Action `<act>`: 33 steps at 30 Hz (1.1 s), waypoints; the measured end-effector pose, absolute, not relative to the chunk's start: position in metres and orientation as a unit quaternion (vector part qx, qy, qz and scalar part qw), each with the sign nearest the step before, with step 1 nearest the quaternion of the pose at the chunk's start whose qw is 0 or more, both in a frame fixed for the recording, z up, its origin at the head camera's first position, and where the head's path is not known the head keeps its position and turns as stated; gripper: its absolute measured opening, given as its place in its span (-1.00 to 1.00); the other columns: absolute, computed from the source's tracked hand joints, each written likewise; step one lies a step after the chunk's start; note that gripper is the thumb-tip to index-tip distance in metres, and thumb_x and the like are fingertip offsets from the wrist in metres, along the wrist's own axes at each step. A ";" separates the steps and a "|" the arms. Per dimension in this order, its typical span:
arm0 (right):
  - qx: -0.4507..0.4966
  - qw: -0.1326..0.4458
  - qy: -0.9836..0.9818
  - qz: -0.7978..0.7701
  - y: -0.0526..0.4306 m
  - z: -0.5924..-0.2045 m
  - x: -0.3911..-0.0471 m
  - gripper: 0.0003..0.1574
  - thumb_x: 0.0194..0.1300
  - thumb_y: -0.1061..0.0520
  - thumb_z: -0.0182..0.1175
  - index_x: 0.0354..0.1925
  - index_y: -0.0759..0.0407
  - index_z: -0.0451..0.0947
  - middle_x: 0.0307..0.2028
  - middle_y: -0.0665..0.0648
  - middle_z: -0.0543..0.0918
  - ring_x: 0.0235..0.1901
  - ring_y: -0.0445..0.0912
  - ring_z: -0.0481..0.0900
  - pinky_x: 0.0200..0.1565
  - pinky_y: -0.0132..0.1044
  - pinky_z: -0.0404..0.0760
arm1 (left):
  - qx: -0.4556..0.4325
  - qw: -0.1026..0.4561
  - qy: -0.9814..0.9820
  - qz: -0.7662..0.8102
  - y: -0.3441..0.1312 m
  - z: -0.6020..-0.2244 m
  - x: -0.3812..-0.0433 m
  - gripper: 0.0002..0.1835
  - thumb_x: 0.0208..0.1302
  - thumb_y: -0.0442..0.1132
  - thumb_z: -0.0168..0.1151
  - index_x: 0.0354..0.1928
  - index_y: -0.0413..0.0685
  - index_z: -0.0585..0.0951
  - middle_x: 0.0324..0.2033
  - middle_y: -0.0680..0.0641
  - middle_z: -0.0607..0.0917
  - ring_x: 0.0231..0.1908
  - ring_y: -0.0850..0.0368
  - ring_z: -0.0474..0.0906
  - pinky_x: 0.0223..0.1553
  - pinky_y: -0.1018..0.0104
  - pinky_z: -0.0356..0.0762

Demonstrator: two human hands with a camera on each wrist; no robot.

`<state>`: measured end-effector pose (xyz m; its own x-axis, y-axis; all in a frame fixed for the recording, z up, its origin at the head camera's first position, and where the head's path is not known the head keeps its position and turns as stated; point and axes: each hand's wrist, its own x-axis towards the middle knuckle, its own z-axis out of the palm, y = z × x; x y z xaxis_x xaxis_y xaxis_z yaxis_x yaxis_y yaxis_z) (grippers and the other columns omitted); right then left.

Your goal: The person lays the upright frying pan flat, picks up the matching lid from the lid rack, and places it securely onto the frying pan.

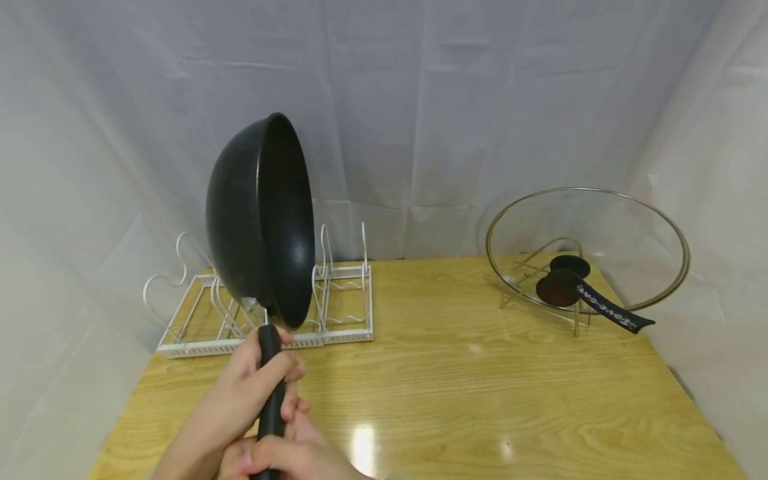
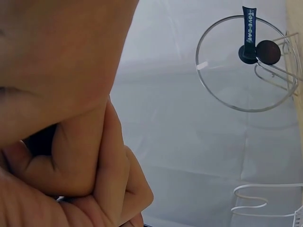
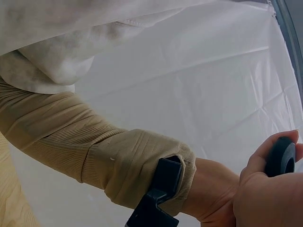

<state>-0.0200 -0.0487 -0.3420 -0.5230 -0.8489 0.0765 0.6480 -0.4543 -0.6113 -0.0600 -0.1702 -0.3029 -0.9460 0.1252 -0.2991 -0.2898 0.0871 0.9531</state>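
Straight ahead, black wok (image 1: 237, 213) held side-on at white rack (image 1: 348, 338), contact unclear; long handle (image 1: 272, 408) runs forward, left hand (image 1: 257, 381) grasping nearer wok, right hand (image 1: 291, 452) grasping rear end.

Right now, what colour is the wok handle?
The wok handle is black; the head view shows it best.

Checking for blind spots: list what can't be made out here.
Rack, head view: middle hidden behind the pan.
Handle, head view: partly covered by the left hand.
Right hand, head view: lower part cut off by the bottom edge.
Dark strip, head and left wrist views: lettering too small to read surely.
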 end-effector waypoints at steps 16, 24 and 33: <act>-0.112 0.438 0.278 -0.848 -0.043 -0.335 -0.008 -0.75 0.18 0.22 -0.03 -0.13 0.06 0.29 -0.42 -0.09 0.42 -0.52 -0.33 0.31 -0.46 -0.58 0.29 | -0.039 0.145 0.696 0.703 -0.167 -0.299 -0.050 -0.67 0.36 -0.28 -0.01 0.01 -0.10 0.10 -0.64 -0.07 0.41 -0.68 0.08 0.45 -0.33 0.05 0.61; -0.052 0.405 0.297 -0.863 -0.043 -0.332 -0.006 -0.59 0.09 0.32 0.01 -0.05 0.14 0.23 -0.37 0.00 0.51 -0.47 -0.27 0.43 -0.38 -0.53 0.43 | 0.000 0.121 0.694 0.710 -0.163 -0.295 -0.047 -0.67 0.40 -0.28 -0.04 0.05 -0.13 0.08 -0.60 -0.09 0.44 -0.71 0.09 0.44 -0.36 0.02 0.61; -0.119 0.386 0.294 -0.866 -0.039 -0.336 -0.001 -0.70 0.18 0.24 0.02 -0.09 0.15 0.27 -0.39 -0.05 0.50 -0.48 -0.32 0.45 -0.41 -0.56 0.46 | 0.030 0.119 0.692 0.711 -0.159 -0.289 -0.043 -0.67 0.42 -0.28 -0.06 0.06 -0.14 0.05 -0.70 -0.08 0.43 -0.75 0.07 0.43 -0.34 -0.04 0.60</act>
